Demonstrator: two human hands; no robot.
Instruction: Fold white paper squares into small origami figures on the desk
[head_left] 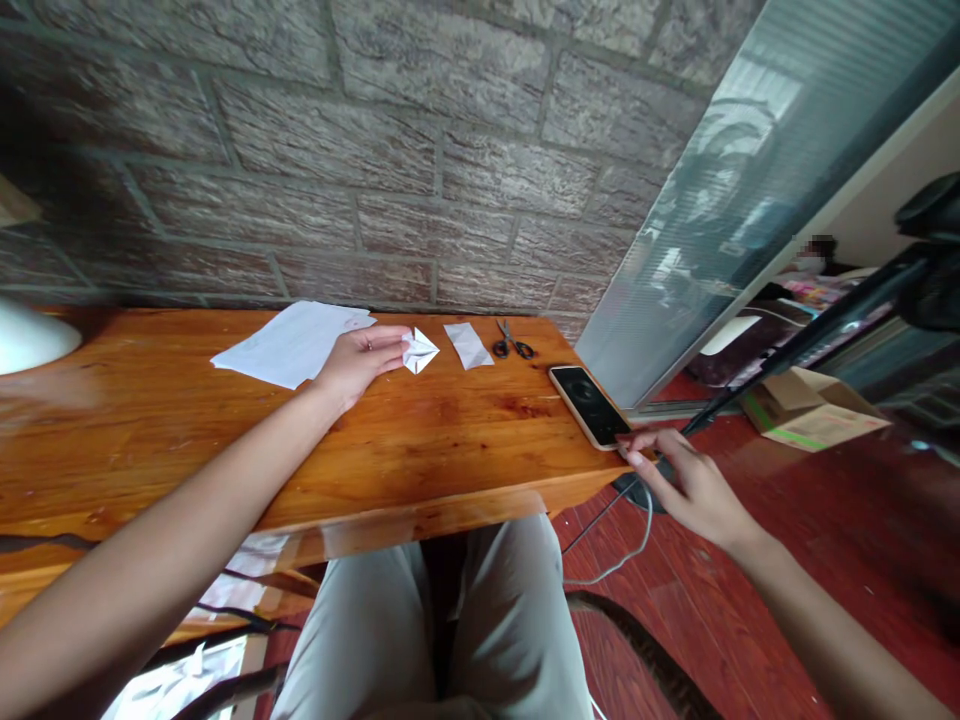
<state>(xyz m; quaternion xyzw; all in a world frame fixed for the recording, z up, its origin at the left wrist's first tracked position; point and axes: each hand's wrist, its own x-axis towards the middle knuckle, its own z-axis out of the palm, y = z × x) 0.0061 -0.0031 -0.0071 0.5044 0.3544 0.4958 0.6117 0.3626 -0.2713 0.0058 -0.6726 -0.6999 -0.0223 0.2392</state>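
Observation:
A small piece of folded white paper (pixel 421 352) with pointed corners and visible creases is held between the fingers and thumb of my left hand (pixel 362 361), just over the wooden table. To the right, my right hand (pixel 686 480) reaches past the table's edge. Its thumb and forefinger pinch at the near corner of a smartphone (pixel 590 405), which lies face up with a dark screen. A flat, creased slip of white paper (pixel 469 346) lies beside the folded one. Black-handled scissors (pixel 513 346) rest open to its right.
A stack of white sheets (pixel 292 343) lies left on the wooden table (pixel 450 450), against a stone-patterned wall (pixel 480 190). A pale cable (pixel 626 562) hangs below the right edge. On the red floor stands a cardboard box (pixel 817 410); a person (pixel 817 255) is farther back.

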